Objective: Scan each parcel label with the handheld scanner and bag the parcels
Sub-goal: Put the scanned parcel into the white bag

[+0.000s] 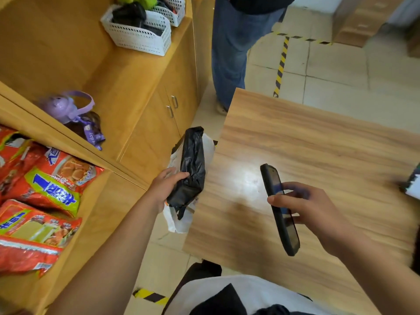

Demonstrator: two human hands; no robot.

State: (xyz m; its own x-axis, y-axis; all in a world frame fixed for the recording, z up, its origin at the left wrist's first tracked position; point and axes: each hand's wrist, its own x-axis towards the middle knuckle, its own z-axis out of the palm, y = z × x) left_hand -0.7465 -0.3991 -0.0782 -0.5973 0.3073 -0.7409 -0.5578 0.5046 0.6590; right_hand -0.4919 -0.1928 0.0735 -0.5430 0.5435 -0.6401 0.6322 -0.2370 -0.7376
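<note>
Red and yellow-green printed snack packets [38, 196] lie heaped in the near-left compartment of a honey-coloured wooden shelf unit [127, 92]. On the shelf ledge just beyond them sits a lilac plastic bottle with a looped handle and strap [68, 108], and farther back stands a white perforated plastic basket [141, 37] holding dark items, with a second white basket [175, 10] behind it. To the right of the shelving, over the pale tiled floor [336, 67], the left hand [166, 185] is clenched around the lower part of a black crinkled plastic parcel [191, 169], thumb on its front face and fingers behind; the parcel stands nearly upright, and a white plastic mailer [179, 221] shows behind and below it, seemingly in the same grip. Both hang just off the left edge of the light wood-grain bench [306, 137]. Beyond, at the far end of the bench, someone in blue jeans [229, 53] stands on the floor, beside yellow-and-black hazard tape [281, 64]. Over the near part of the bench the right hand [313, 212] grasps a black slab-shaped handheld scanner [279, 210] by its middle, screen tilted toward the right, its far end aimed away from the wearer. At the right edge of the bench a white and dark object [412, 185] is partly cut off; I cannot tell what it is.
</note>
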